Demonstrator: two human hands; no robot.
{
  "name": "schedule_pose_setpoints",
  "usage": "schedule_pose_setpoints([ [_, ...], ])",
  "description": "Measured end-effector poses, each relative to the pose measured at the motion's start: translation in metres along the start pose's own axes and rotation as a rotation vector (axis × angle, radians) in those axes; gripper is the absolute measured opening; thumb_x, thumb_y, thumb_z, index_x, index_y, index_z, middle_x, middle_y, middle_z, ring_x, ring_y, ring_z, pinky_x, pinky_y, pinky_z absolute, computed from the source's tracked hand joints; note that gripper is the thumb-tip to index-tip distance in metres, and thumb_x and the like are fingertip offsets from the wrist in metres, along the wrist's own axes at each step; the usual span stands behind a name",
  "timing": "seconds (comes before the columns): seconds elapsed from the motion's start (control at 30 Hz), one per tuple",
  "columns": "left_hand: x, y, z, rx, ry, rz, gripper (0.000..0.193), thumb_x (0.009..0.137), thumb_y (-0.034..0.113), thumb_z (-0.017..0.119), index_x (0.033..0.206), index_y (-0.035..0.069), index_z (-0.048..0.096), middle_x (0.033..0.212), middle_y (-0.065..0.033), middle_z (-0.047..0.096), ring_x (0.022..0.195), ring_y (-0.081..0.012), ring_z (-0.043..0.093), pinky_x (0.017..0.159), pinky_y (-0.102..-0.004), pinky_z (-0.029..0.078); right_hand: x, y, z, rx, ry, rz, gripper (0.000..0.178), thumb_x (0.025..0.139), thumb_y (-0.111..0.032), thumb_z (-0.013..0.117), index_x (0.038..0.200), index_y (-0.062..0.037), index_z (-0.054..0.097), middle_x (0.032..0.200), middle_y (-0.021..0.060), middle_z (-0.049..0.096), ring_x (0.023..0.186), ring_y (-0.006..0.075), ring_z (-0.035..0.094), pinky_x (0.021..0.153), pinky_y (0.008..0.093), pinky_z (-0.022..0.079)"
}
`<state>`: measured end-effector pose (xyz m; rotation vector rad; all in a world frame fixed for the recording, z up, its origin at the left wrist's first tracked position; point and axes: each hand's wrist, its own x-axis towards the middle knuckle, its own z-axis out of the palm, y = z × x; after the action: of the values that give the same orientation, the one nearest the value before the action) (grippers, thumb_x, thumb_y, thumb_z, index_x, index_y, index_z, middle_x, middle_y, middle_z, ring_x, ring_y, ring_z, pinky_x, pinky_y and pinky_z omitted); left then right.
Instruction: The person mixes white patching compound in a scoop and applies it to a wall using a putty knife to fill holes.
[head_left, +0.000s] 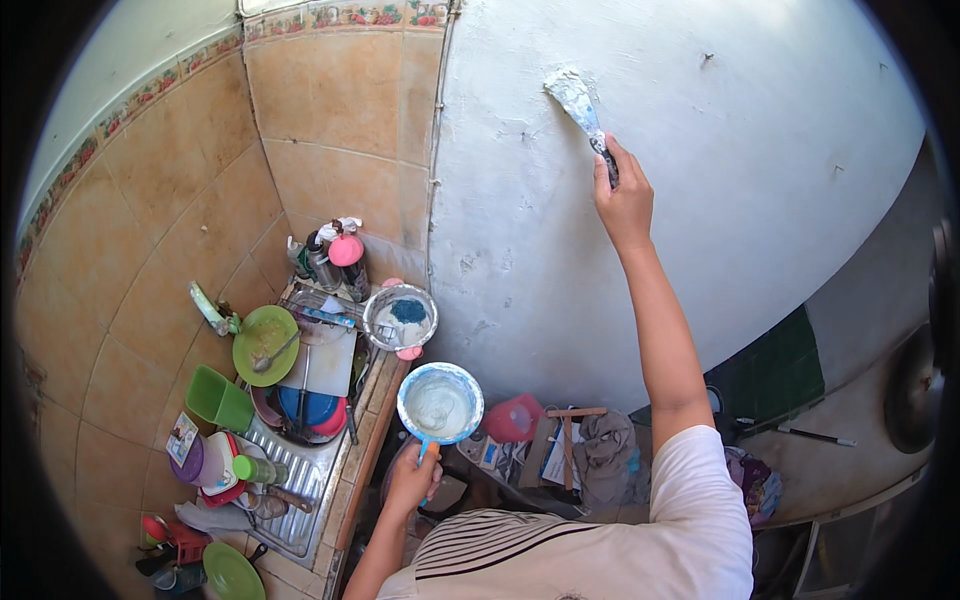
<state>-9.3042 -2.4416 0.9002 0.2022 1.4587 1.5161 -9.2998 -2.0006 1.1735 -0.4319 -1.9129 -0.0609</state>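
While my right hand point(624, 196) is curled tight round a scraper point(588, 122), blade up ahead of it against the white wall point(760, 170), my left hand point(410, 480) grips a pan point(440, 367) of pale paste point(440, 408) by its handle point(427, 443), just beyond the knuckles.

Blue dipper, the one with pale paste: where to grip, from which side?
Best bet: the blue handle, from the person's side, as the left hand does. It juts from the dipper toward the person. The dipper's mouth faces the camera with pale paste inside, so keeping it level seems safest.
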Motion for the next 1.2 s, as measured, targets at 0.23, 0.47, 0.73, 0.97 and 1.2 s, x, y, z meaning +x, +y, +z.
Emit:
schedule_pose_setpoints([
  [0.23, -0.01, -0.003, 0.0, -0.035, 0.024, -0.002, 0.023, 0.107, 0.026, 0.054, 0.101, 0.004, 0.053, 0.062, -0.0013, 0.053, 0.04, -0.0092, 0.043, 0.038, -0.0267, 0.031, -0.036, 0.033, -0.007, 0.081, 0.068, -0.086, 0.034, 0.099, -0.014, 0.065, 0.133, -0.0054, 0.064, 0.104, 0.0133, 0.072, 0.087, 0.0263, 0.073, 0.074, 0.0371, 0.058],
  [0.47, -0.006, -0.002, 0.001, -0.008, 0.016, 0.001, 0.028, 0.107, 0.031, 0.056, 0.102, 0.004, 0.054, 0.062, -0.0011, 0.053, 0.04, -0.0092, 0.043, 0.038, -0.0265, 0.031, -0.014, 0.023, 0.019, 0.067, 0.067, 0.071, 0.033, 0.103, -0.021, 0.061, 0.135, -0.0114, 0.064, 0.115, 0.0117, 0.073, 0.096, 0.0286, 0.073, 0.078, 0.0374, 0.059],
  [0.73, -0.013, -0.005, 0.004, 0.014, 0.035, -0.021, 0.025, 0.108, 0.028, 0.054, 0.101, 0.004, 0.052, 0.062, -0.0021, 0.05, 0.04, -0.0105, 0.04, 0.038, -0.0274, 0.031, -0.063, 0.039, 0.003, 0.086, 0.001, 0.105, 0.033, 0.104, -0.021, 0.06, 0.135, -0.0075, 0.063, 0.123, 0.0151, 0.071, 0.106, 0.0304, 0.072, 0.088, 0.0378, 0.057],
  [0.97, -0.015, -0.008, 0.003, 0.032, 0.04, -0.007, 0.029, 0.107, 0.032, 0.056, 0.101, 0.004, 0.054, 0.062, -0.0014, 0.052, 0.04, -0.0097, 0.042, 0.038, -0.0274, 0.031, -0.03, 0.015, 0.002, 0.185, 0.107, 0.071, 0.034, 0.102, -0.018, 0.062, 0.133, -0.0021, 0.062, 0.119, 0.019, 0.071, 0.105, 0.0331, 0.072, 0.088, 0.0407, 0.058],
  [1.2, -0.012, -0.006, 0.009, 0.0, 0.008, 0.013, 0.029, 0.107, 0.032, 0.057, 0.1, 0.004, 0.054, 0.062, -0.0016, 0.053, 0.04, -0.0096, 0.044, 0.038, -0.0272, 0.032, -0.046, 0.002, 0.003, 0.114, 0.027, 0.234, 0.035, 0.103, -0.018, 0.061, 0.133, 0.0001, 0.061, 0.118, 0.0211, 0.071, 0.105, 0.0337, 0.072, 0.087, 0.0401, 0.058],
])
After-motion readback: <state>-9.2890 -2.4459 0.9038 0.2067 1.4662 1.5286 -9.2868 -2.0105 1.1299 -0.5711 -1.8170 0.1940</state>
